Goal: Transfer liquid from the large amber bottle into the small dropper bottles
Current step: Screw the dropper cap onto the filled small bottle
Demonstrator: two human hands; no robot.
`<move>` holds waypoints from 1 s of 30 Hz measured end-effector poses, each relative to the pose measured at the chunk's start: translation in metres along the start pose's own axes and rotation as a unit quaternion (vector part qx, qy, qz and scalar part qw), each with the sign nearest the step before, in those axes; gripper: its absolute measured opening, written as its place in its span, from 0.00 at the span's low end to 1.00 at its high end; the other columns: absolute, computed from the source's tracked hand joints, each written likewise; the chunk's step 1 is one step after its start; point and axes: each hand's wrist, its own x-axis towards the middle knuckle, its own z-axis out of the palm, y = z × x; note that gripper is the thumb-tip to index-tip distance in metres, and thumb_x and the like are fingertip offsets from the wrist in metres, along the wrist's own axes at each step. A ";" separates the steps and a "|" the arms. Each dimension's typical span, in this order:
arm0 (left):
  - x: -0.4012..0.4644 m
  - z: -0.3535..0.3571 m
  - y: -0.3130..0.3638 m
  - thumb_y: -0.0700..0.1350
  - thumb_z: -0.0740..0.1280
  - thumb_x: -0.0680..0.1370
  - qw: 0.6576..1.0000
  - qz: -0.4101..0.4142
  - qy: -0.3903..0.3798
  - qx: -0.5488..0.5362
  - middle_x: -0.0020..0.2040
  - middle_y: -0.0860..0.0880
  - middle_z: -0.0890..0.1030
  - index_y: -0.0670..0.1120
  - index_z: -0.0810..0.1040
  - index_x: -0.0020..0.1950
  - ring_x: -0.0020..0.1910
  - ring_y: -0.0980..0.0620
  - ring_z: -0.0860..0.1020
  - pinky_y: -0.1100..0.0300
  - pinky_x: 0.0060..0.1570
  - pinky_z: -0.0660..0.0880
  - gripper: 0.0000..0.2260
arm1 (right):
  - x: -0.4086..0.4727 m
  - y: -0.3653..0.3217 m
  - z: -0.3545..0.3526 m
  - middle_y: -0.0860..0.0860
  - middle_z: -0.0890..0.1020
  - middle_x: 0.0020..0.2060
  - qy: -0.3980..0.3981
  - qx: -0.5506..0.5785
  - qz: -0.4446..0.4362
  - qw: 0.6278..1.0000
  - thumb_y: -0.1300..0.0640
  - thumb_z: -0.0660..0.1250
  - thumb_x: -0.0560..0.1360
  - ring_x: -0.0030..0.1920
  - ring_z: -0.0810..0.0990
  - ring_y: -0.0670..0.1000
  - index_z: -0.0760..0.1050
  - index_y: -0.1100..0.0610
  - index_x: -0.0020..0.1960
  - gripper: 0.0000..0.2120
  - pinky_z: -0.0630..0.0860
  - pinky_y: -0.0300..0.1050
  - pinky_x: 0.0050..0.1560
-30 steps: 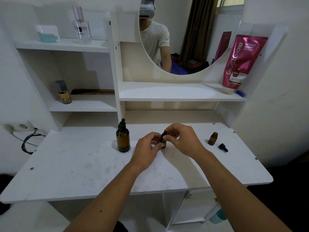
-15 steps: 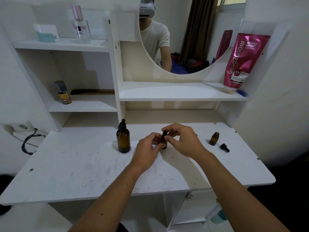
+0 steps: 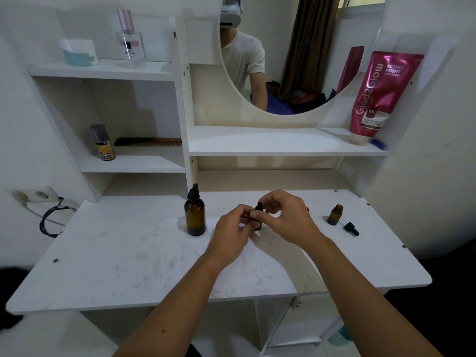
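Note:
The large amber bottle (image 3: 195,214) stands upright on the white table (image 3: 128,253), its black dropper cap on. Just right of it, my left hand (image 3: 231,229) holds a small amber dropper bottle (image 3: 257,224), mostly hidden by my fingers. My right hand (image 3: 286,217) pinches that bottle's black dropper cap (image 3: 258,207) from above. A second small amber bottle (image 3: 334,215) stands uncapped at the right of the table, with its black dropper cap (image 3: 351,228) lying beside it.
Shelves rise behind the table with a spray can (image 3: 103,143), a comb (image 3: 149,142), a perfume bottle (image 3: 130,39) and a pink tube (image 3: 381,94). A mirror (image 3: 283,60) hangs at centre. A black cable (image 3: 51,220) hangs at the left wall.
Both hands stay together on the small bottle and its cap; the fingers of my right hand have shifted slightly on the cap. The other bottles have not moved.

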 end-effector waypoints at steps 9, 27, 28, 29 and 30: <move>0.000 0.000 0.000 0.42 0.69 0.83 1.000 -0.004 -0.003 0.009 0.55 0.59 0.83 0.52 0.78 0.62 0.57 0.60 0.80 0.64 0.56 0.78 0.09 | 0.001 0.002 0.000 0.42 0.85 0.46 0.011 -0.007 -0.017 1.000 0.50 0.77 0.76 0.46 0.83 0.41 0.84 0.50 0.56 0.10 0.78 0.31 0.49; 0.000 0.002 0.002 0.43 0.69 0.83 1.000 -0.013 -0.005 0.020 0.56 0.57 0.83 0.52 0.77 0.62 0.58 0.58 0.80 0.56 0.61 0.79 0.09 | 0.001 0.004 -0.004 0.40 0.84 0.52 -0.019 0.010 -0.013 1.000 0.52 0.77 0.76 0.47 0.84 0.41 0.83 0.48 0.60 0.12 0.80 0.34 0.51; 0.000 0.002 0.002 0.44 0.70 0.83 1.000 -0.015 -0.006 0.023 0.57 0.56 0.83 0.52 0.77 0.62 0.59 0.57 0.80 0.56 0.62 0.79 0.09 | 0.001 0.004 -0.005 0.40 0.84 0.53 -0.034 0.007 -0.022 0.999 0.55 0.75 0.78 0.48 0.84 0.40 0.83 0.48 0.61 0.12 0.80 0.34 0.52; 0.001 0.002 0.002 0.45 0.70 0.82 1.000 -0.016 -0.006 0.026 0.57 0.56 0.83 0.52 0.77 0.62 0.59 0.57 0.80 0.55 0.62 0.79 0.09 | 0.001 0.004 -0.006 0.40 0.84 0.52 -0.048 0.000 -0.025 0.999 0.57 0.73 0.79 0.48 0.83 0.38 0.84 0.49 0.61 0.12 0.78 0.32 0.52; 0.001 0.002 0.002 0.45 0.70 0.82 1.000 -0.016 -0.006 0.026 0.57 0.56 0.83 0.52 0.77 0.62 0.59 0.57 0.80 0.55 0.62 0.79 0.09 | 0.001 0.003 -0.007 0.39 0.84 0.49 -0.056 -0.007 -0.023 0.998 0.58 0.73 0.79 0.47 0.82 0.35 0.84 0.49 0.60 0.11 0.76 0.28 0.50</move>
